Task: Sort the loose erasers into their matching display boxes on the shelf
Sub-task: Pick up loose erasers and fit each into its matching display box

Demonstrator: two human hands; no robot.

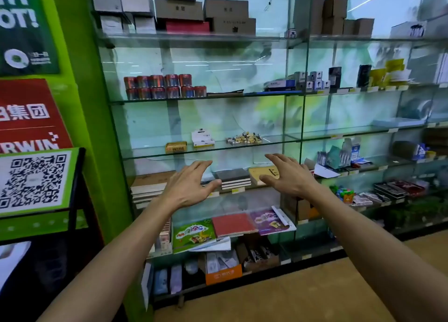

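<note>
The step in hand looked to be the reach toward the pile of erasers (244, 137) on the glass shelf (278, 141); nothing had yet been picked up, so the sort seemed barely begun. To do it well, the hands would need to rise above the shelf edge and come in over the glass, not under it; the pile lay loose and small-pieced, so taking a few at a time would likely beat a big scoop, which could knock pieces off the front edge; each eraser's wrapper would want checking against a box's print before dropping it in, though the print was too small to read here. The yellow box (176, 146) sat at the left of the same shelf, the white box (202, 138) just right of it with its lid standing up, and the pile well apart to the right of both.

The left hand (191, 184) was spread, fingers straight and splayed, thumb out, holding nothing and touching nothing; the right hand (287, 176) was likewise wide, fingers extended forward, empty; both hung in the air below the shelf's level, in front of the stacked notebooks (234, 179) one shelf down.
</note>
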